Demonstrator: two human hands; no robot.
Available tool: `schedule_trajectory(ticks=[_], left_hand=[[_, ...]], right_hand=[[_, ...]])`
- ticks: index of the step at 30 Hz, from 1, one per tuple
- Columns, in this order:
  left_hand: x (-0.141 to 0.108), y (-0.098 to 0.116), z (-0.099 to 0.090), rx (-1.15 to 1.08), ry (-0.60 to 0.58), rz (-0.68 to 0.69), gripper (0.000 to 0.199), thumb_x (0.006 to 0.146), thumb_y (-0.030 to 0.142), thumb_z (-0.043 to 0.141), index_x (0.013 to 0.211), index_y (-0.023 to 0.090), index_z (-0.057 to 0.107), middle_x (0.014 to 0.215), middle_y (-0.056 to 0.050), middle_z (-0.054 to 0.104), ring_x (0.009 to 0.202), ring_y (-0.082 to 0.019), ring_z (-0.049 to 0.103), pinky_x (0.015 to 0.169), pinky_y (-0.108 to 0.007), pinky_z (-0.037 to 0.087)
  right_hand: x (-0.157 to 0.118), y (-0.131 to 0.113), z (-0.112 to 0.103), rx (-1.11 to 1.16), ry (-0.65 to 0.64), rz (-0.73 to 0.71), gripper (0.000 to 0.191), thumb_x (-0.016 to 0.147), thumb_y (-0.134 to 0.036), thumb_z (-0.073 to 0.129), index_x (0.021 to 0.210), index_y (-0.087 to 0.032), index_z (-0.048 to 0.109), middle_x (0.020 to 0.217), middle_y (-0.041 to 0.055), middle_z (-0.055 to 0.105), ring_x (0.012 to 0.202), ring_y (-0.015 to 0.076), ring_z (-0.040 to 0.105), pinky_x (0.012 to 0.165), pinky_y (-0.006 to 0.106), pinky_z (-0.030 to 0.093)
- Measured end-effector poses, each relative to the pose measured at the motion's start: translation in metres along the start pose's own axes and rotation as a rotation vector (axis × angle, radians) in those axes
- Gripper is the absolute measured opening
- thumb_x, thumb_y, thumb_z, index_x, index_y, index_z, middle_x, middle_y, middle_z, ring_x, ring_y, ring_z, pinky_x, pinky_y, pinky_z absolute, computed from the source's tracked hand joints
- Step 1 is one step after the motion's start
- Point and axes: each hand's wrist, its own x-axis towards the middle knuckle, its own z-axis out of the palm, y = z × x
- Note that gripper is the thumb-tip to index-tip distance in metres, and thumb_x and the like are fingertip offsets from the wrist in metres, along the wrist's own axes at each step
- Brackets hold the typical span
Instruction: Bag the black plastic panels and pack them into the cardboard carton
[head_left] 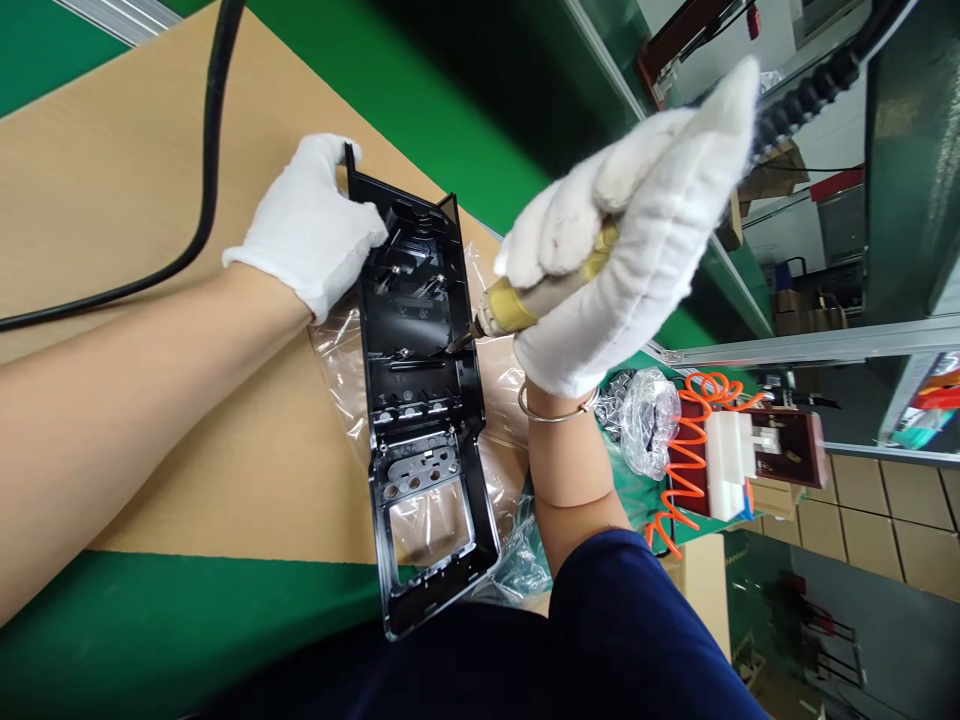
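A black plastic housing point(420, 325) lies with its hollow inside facing up, a rectangular window at its near end. My left hand point(311, 220), in a white glove, grips the far left edge of the housing, thumb over the rim. My gloved right hand point(622, 240) is wrapped around an electric screwdriver point(517, 303) with a grey and yellow body. The screwdriver's bit points down into the housing by its right wall, about midway along. Whether the tip touches a screw cannot be made out. Clear plastic film point(341, 375) lies under the housing.
Brown cardboard point(247, 470) covers part of the green bench point(187, 620). A black cable point(210, 150) crosses on the left. To the right are a crumpled clear bag point(649, 420), a coiled orange hose point(686, 450) and a white-and-dark-red fixture point(727, 465). A metal shelf frame point(810, 347) stands beyond.
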Motion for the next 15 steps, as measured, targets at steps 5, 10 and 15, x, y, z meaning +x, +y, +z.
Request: schedule_trajectory(ticks=[5,10,15], left_hand=[[0.001,-0.001,0.003,-0.012,-0.001,0.005,0.075,0.073,0.0,0.059,0.142,0.03,0.053,0.08,0.002,0.05,0.081,-0.023,0.062,0.096,-0.051,0.055],[0.001,-0.001,0.001,0.001,0.003,0.004,0.076,0.073,-0.001,0.059,0.142,0.03,0.053,0.08,0.002,0.05,0.08,-0.022,0.063,0.096,-0.052,0.055],[-0.002,0.003,-0.001,0.015,0.009,-0.002,0.075,0.073,0.0,0.06,0.142,0.029,0.054,0.082,0.002,0.051,0.082,-0.022,0.062,0.097,-0.052,0.054]], right_hand=[[0.0,0.0,0.0,-0.033,-0.005,0.032,0.019,0.095,-0.049,0.049,0.107,-0.037,0.058,0.071,-0.0053,0.041,0.042,0.0074,0.046,0.038,0.018,0.044],[0.001,0.004,0.001,0.063,-0.027,-0.044,0.019,0.095,-0.048,0.048,0.107,-0.037,0.058,0.065,-0.0057,0.038,0.041,0.0081,0.041,0.035,0.018,0.041],[0.0,0.013,0.0,-0.038,-0.062,0.116,0.034,0.094,-0.061,0.043,0.112,-0.037,0.06,0.067,-0.0029,0.039,0.047,0.0134,0.05,0.036,0.023,0.046]])
